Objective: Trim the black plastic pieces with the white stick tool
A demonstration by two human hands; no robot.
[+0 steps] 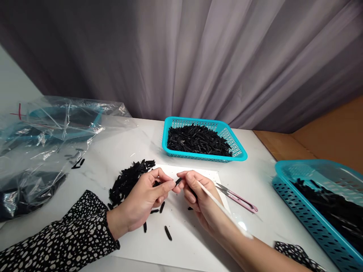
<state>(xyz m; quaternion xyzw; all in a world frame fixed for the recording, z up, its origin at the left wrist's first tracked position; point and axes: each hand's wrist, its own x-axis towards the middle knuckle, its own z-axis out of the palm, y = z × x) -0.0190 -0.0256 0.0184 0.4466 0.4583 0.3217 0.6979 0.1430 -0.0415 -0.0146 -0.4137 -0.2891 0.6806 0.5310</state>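
Both hands met over a white sheet (195, 241) on the bench (255, 181). The left hand (141, 200) pinched one end of a small black piece (178, 181), grip clenched on it between thumb and fingertips. The right hand (201, 196) grasped the other end of the same piece, and a thin white stick (224, 211) lay across that hand, running back toward the wrist; whether the fingers gripped it could not be told. A pile of black pieces (127, 181) sat just left of the left hand, partly on the sheet; a few loose ones (168, 232) lay below the hands. Pink snips (238, 198) rested just right of the right hand. One teal basket (202, 139) of black pieces stood behind, another teal basket (317, 211) at far right. A clear plastic bag (42, 143) lay at left.
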